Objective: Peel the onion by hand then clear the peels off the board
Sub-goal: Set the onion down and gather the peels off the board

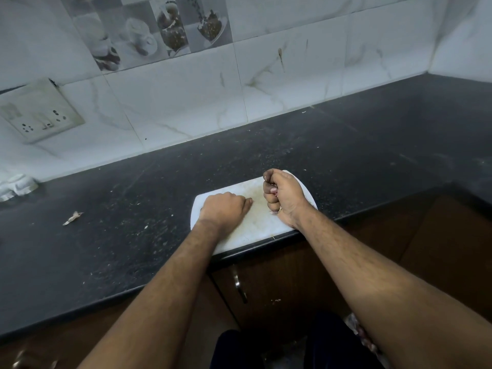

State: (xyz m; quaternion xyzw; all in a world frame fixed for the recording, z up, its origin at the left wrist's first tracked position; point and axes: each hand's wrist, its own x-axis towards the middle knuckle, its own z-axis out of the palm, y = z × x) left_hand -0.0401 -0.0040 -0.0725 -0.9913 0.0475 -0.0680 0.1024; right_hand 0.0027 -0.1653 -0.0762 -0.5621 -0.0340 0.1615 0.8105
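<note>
A white cutting board point(255, 225) lies at the front edge of the black counter. My left hand point(225, 209) rests on the board's left part, fingers curled down; whether anything is under it is hidden. Over the board's right end, my right hand point(282, 194) is a closed fist, with a bit of pinkish onion peel point(276, 193) showing between the fingers. No whole onion is visible.
A loose dry peel scrap point(72, 218) lies on the black counter point(133, 209) to the left. A wall socket point(40, 110) sits on the tiled backsplash. A crumpled cloth point(16, 186) is at far left. Brown cabinet doors with a handle point(238, 284) are below.
</note>
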